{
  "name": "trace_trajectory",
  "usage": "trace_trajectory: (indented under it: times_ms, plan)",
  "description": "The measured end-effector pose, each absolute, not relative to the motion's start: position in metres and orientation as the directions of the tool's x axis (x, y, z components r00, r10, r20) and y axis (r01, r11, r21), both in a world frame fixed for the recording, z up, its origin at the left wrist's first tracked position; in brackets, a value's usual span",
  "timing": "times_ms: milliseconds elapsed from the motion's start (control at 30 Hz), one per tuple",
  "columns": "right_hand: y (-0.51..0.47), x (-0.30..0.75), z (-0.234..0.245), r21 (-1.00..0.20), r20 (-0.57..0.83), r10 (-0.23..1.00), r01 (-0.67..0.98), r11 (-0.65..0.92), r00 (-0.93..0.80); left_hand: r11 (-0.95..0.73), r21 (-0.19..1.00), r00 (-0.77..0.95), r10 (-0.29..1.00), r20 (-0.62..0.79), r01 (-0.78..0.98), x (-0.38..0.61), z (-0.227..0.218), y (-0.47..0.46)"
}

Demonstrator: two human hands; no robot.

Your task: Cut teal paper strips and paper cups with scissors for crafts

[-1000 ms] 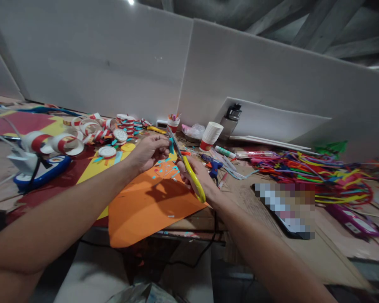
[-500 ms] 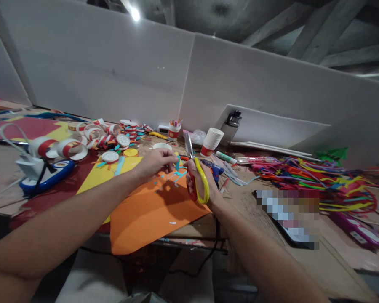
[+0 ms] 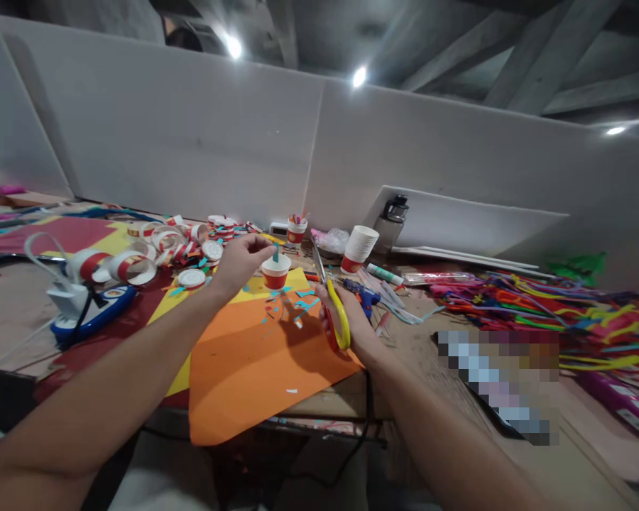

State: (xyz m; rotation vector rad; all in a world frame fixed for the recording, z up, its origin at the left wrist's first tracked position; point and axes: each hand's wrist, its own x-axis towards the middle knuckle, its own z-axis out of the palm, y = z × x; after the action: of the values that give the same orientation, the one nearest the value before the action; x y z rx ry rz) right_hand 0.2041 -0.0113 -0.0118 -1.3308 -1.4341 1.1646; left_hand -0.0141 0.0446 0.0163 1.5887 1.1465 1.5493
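Between the fingertips of my left hand point(image 3: 243, 264) is a small teal paper strip point(image 3: 275, 251), pinched just above a red-and-white paper cup point(image 3: 275, 272). The cup stands upright at the back of an orange sheet point(image 3: 245, 376). My right hand point(image 3: 346, 319) is wrapped round the handles of yellow-and-red scissors point(image 3: 339, 312), blades pointing up and away from me. Teal paper scraps point(image 3: 303, 304) lie scattered on the orange sheet between my hands.
Cut cup rings point(image 3: 133, 266) and a blue power strip point(image 3: 93, 316) lie left. Stacked paper cups point(image 3: 359, 248), a bottle point(image 3: 392, 221) and a blue glue gun point(image 3: 365, 294) are behind my right hand. Pipe cleaners point(image 3: 554, 305) and a blurred-out device point(image 3: 490, 380) lie right.
My left hand has moved left and up with the teal strip, from over the orange sheet to above the paper cup. My right hand still holds the scissors. The view has tilted slightly upward.
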Motion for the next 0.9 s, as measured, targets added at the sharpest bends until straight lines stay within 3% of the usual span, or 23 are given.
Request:
trace_trajectory:
  times_ms: [133, 400, 600, 767, 900]
  plan:
    - [-0.012, 0.205, -0.009, -0.974, -0.032, 0.997, 0.226, -0.015, -0.072, -0.488, 0.779, -0.08, 0.826, 0.558, 0.395, -0.02, 0.012, 0.058]
    - [-0.015, 0.207, -0.008, -0.954, -0.017, 0.996, 0.298, 0.009, -0.084, -0.496, 0.68, -0.058, 0.784, 0.618, 0.54, -0.027, 0.024, 0.074]
    - [-0.019, 0.205, -0.004, -0.958, -0.029, 0.995, 0.288, -0.002, -0.092, -0.555, 0.446, 0.142, 0.723, 0.676, 0.702, -0.033, 0.025, 0.079]
    - [-0.016, 0.206, -0.006, -0.955, -0.038, 0.993, 0.296, -0.004, -0.111, -0.632, 0.268, 0.359, 0.683, 0.636, 0.727, -0.033, 0.018, 0.082]
    - [-0.015, 0.207, -0.007, -0.954, -0.048, 0.993, 0.299, -0.015, -0.104, -0.608, 0.249, 0.417, 0.735, 0.534, 0.754, -0.031, 0.015, 0.085]
